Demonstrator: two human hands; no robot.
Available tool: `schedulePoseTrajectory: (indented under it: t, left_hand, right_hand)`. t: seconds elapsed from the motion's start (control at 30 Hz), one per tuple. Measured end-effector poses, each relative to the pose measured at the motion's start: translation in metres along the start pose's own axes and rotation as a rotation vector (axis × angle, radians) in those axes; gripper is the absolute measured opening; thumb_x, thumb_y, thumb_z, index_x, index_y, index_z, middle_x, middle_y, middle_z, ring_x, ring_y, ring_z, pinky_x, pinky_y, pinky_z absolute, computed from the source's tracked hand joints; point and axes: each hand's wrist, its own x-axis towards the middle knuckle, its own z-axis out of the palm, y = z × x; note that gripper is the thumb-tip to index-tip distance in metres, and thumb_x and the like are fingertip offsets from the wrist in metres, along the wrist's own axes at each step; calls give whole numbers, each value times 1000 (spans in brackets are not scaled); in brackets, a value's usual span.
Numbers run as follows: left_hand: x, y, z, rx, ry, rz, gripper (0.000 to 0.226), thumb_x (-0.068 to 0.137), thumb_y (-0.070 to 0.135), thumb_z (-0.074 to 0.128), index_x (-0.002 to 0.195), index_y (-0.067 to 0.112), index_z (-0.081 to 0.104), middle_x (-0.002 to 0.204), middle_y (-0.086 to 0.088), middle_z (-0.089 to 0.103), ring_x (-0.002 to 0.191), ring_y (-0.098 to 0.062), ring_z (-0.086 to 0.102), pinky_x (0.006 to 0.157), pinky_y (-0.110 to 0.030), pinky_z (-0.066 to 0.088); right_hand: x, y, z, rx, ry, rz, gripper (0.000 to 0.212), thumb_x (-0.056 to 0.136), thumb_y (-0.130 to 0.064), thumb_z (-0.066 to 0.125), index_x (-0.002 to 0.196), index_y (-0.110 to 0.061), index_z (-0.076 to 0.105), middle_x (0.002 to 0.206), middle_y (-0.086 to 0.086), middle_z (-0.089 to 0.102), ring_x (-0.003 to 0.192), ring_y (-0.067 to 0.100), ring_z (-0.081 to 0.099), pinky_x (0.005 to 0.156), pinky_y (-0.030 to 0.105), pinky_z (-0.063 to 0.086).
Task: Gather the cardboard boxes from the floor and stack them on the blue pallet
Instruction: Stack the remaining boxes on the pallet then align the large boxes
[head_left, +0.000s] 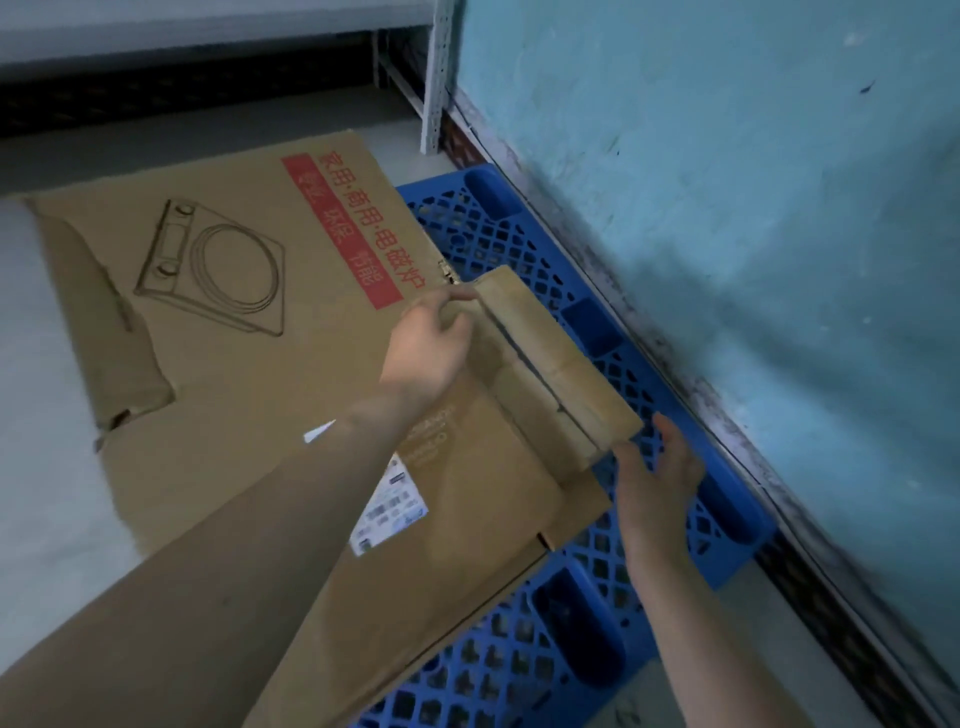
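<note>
Small folded brown cardboard piece is held over blue plastic lattice pallet | left hand grasping its edge, right hand released, touching its corner | risk: slipping off flattened boxes if set crooked

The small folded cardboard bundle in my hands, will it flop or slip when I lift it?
The folded cardboard bundle looks layered, so probably fairly stiff and light. The left hand grips one end while the right hand is open, so layers might slide apart.

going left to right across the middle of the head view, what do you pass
big printed cardboard → left hand → small folded box → right hand → blue pallet → teal wall
</note>
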Motion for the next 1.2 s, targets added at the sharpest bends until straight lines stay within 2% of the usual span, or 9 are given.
schedulePoseTrajectory:
  t: [0.1,0.23,0.47,0.57,0.7,0.9,1.0,1.1,1.2]
  left_hand:
    - [-42,-1,-39,-12,4,68,33,93,19,41,119,30,58,136,10,50,116,-11,55,86,-22,38]
    - [-102,-7,-85,0,-88,45,33,92,23,39,117,34,57,134,7,52,38,-7,40,45,-28,41]
    - [-173,-9,-159,4,-164,42,33,91,26,39,113,38,61,130,-25,53,86,-31,65,61,-34,50]
    - [-191,-20,-180,-6,-172,17,34,92,24,40,112,34,64,129,-24,55,41,-1,50,38,-17,34]
    - [-198,-34,-204,24,-215,61,33,94,22,39,114,29,65,127,-27,55,28,-4,34,34,-14,25]
    - [-161,-66,-222,104,-253,95,30,95,27,41,111,35,66,129,8,59,49,3,53,50,-23,40]
    - [-134,-86,-249,129,-305,133,29,97,24,42,109,34,67,125,0,61,89,-26,62,65,-27,43]
    - [-111,-101,-287,110,-331,183,31,97,24,40,113,27,66,118,-33,54,92,-47,57,78,-47,51]
    - [-102,-117,-320,82,-424,186,32,91,29,41,108,33,67,116,-29,55,97,-51,57,86,-62,48]
  right_hand:
    - [-49,-18,6,17,-31,-43,49,95,-25,57,142,-23,43,136,-2,29,129,20,38,101,38,42]
    - [-140,-30,3,97,-103,-31,41,97,-22,53,135,-32,45,144,0,28,123,14,38,84,23,38]
    - [-254,-35,24,188,-153,-12,43,98,-22,52,138,-37,46,137,-10,36,118,8,48,85,23,39]
    - [-284,-36,43,241,-146,7,52,93,-27,52,144,-35,41,148,-8,41,131,12,46,100,33,43]
    - [-309,-42,58,318,-114,47,55,97,-24,47,148,-34,33,155,-8,37,139,13,39,106,36,36]
    - [-323,-32,85,434,-1,107,52,100,-19,46,149,-30,35,153,-9,38,137,8,39,96,22,35]
    - [-332,-27,124,508,116,154,47,100,-20,47,146,-28,38,150,-7,42,132,9,44,97,22,38]
    - [-350,-32,170,526,189,161,45,100,-26,48,144,-32,41,149,-10,42,132,8,43,105,28,35]
    - [-371,-35,209,565,304,177,40,100,-23,50,139,-30,48,140,-12,51,128,7,48,111,33,37]
